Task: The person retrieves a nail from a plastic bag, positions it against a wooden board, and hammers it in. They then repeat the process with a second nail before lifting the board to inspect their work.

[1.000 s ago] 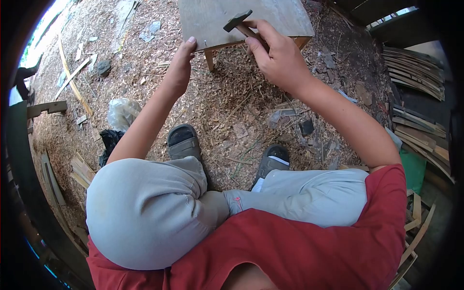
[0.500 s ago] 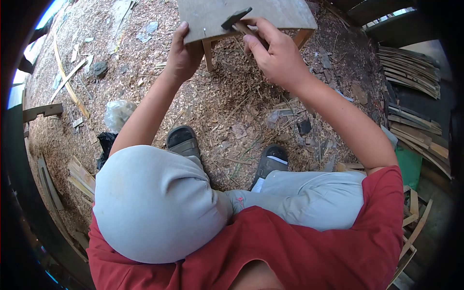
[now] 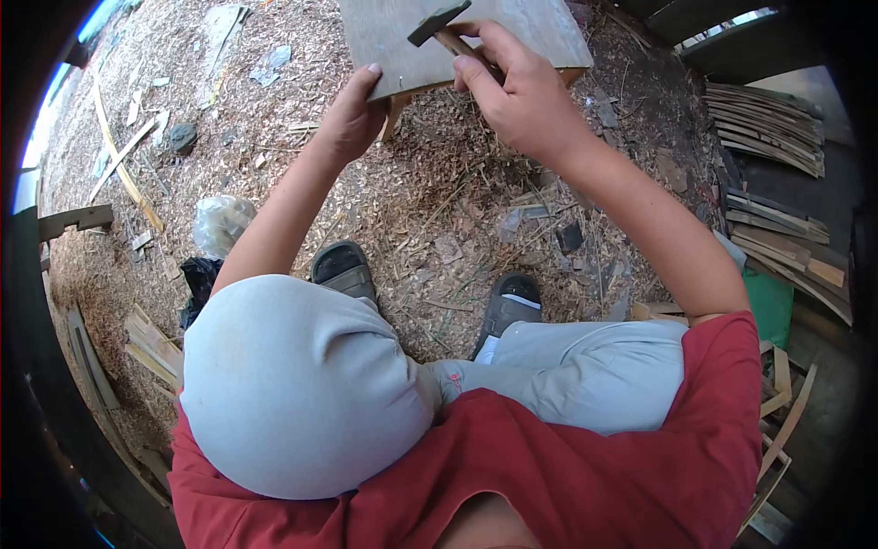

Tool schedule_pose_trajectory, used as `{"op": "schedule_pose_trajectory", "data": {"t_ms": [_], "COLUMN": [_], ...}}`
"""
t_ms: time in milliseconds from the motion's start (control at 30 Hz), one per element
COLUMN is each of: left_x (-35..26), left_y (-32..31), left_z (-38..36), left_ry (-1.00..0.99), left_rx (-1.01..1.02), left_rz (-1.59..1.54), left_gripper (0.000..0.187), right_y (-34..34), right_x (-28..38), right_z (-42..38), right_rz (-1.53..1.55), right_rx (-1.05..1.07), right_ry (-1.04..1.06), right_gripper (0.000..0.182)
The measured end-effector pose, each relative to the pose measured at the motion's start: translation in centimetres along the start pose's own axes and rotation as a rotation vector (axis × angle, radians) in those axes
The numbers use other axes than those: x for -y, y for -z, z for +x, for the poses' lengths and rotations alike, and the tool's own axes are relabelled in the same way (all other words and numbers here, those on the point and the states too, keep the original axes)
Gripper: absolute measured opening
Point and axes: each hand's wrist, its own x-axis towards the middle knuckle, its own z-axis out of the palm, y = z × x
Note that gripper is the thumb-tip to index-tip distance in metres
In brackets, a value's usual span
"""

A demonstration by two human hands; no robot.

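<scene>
A pale wooden board [image 3: 494, 50] on wooden legs stands at the top centre, cut off by the view's upper edge. At its near left corner my left hand [image 3: 355, 114] grips the board, thumb on top and fingers underneath. A small nail [image 3: 401, 82] sticks up at the near edge, just right of that thumb. My right hand [image 3: 512, 87] is closed around the wooden handle of a hammer [image 3: 442, 23], whose dark head is over the board, up and to the right of the nail.
Wood shavings cover the ground [image 3: 430, 201]. Stacked wood strips [image 3: 768, 128] lie at the right, near a green object [image 3: 768, 306]. A clear plastic bag [image 3: 222, 224] and a black bag [image 3: 199, 279] lie left of my sandals [image 3: 343, 270].
The hammer head has moved slightly up and left, farther from the board's near edge. The nail shows shorter than before. The near edge and my left hand appear slightly lower and to the right.
</scene>
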Motion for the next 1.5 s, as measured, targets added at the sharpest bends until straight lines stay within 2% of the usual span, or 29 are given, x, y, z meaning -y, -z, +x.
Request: {"op": "schedule_pose_trajectory", "data": {"t_ms": [133,233,300,433,600,700,800,933,1000,1033,1100,1200,1267,1333,1467,1500], "left_x": [0.9,1.5,1.9,2.1,2.2,2.5,2.3,2.1,2.1,2.2,2.0,1.7,1.2,1.3,1.4,1.3], "left_y": [0.5,1.6,1.3,1.2,1.8,1.8,2.1,1.0,1.2,1.4,2.0,2.2,0.9,0.5,0.5,0.4], "left_z": [-0.2,0.0,-0.1,-0.2,-0.1,-0.2,-0.2,-0.4,-0.4,-0.3,-0.2,-0.3,-0.8,-0.7,-0.6,-0.6], "left_ry": [0.037,0.052,0.051,0.092,0.053,0.064,0.096,0.062,0.074,0.082,0.107,0.163,0.089,0.074,0.064,0.068], "left_rx": [-0.038,0.050,-0.061,-0.113,-0.042,-0.092,-0.050,-0.112,-0.115,-0.113,-0.066,-0.029,-0.111,-0.121,-0.118,-0.102], "left_rz": [-0.063,-0.084,-0.074,-0.082,-0.063,-0.095,-0.068,-0.066,-0.067,-0.071,-0.068,-0.083,-0.098,-0.095,-0.107,-0.119], "left_gripper": [0.047,0.045,0.047,0.048,0.051,0.051,0.054,0.059,0.059,0.059,0.055,0.051,0.051,0.050,0.048,0.048], "right_y": [0.7,0.4,0.2,0.3,-0.3,-0.1,-0.9,-0.6,-0.5,-0.9,-1.7,-0.9,-0.1,0.0,0.0,-0.1], "right_x": [1.5,1.2,1.3,1.7,1.5,1.8,1.3,1.2,1.6,1.2,0.5,0.8,2.0,2.4,2.6,2.5], "right_z": [-0.9,-1.8,-1.9,-2.1,-2.4,-2.8,-3.2,-2.7,-2.6,-3.0,-3.4,-2.7,-2.1,-1.5,-0.4,-0.4], "right_rz": [-0.034,-0.067,-0.079,-0.095,-0.198,-0.149,-0.162,-0.114,-0.053,-0.055,-0.255,-0.110,-0.083,-0.060,-0.091,-0.100], "right_rx": [0.134,0.159,0.181,0.204,0.100,0.027,0.066,0.052,-0.055,-0.057,0.215,0.105,0.110,-0.034,0.012,0.077], "right_ry": [-0.017,-0.001,0.034,0.044,0.210,0.239,0.255,0.244,0.313,0.314,0.084,0.153,0.103,0.220,0.276,0.215], "right_gripper": [0.034,0.038,0.035,0.032,0.029,0.032,0.035,0.036,0.036,0.036,0.034,0.032,0.031,0.030,0.027,0.024]}}
